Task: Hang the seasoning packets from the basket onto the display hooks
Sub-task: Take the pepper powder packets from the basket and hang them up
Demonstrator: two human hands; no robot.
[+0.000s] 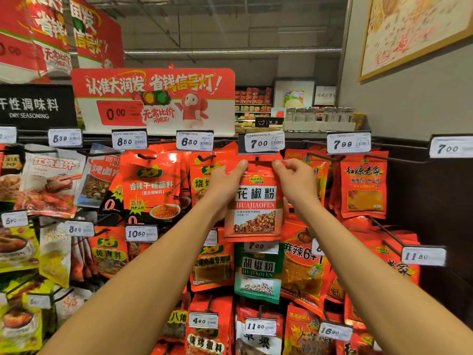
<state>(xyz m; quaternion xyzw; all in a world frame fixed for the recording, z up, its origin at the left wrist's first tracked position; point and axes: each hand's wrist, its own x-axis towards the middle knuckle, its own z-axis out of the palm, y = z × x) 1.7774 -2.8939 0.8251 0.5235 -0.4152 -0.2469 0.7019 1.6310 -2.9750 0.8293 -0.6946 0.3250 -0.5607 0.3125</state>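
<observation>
A red seasoning packet (256, 208) printed HUAJIAOFEN is held up against the display, its top edge just under the 7.00 price tag (263, 142). My left hand (225, 183) grips its upper left corner and my right hand (297, 180) pinches its upper right corner. The packet's hang hole sits at the hook (257, 159) below that tag; whether the hook passes through it I cannot tell. The basket is out of view.
Rows of hooks carry red, yellow and green packets all around, such as a green pepper packet (258, 272) right below and a red packet (363, 185) to the right. Price tags jut forward from the hook ends. A red promotional sign (153, 98) stands above.
</observation>
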